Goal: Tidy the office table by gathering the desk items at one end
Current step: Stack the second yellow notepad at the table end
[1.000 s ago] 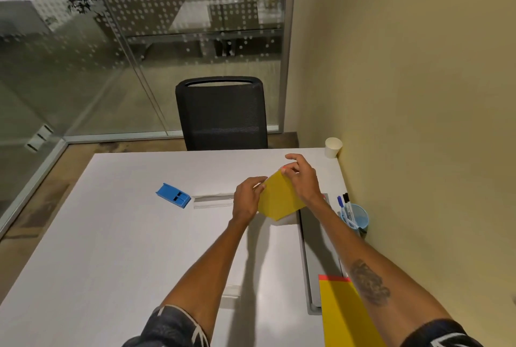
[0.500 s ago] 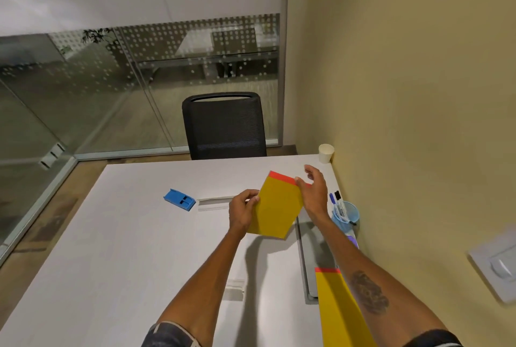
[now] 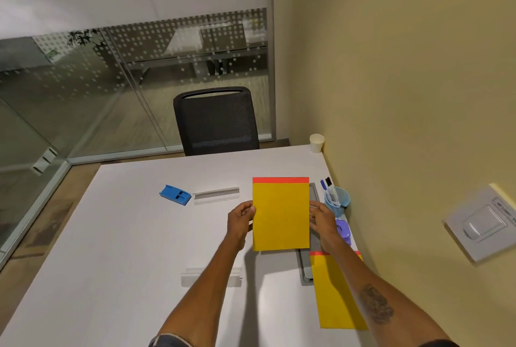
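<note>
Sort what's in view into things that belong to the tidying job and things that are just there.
Job: held yellow pad, second yellow pad, blue stapler, two clear holders, pen cup, purple tape dispenser, paper cup.
Just there: chair, wall switch.

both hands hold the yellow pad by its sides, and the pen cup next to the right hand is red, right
Not quite: the head view shows the pen cup is blue, not red. The rest stands: the left hand and right hand hold the yellow pad by its sides.
</note>
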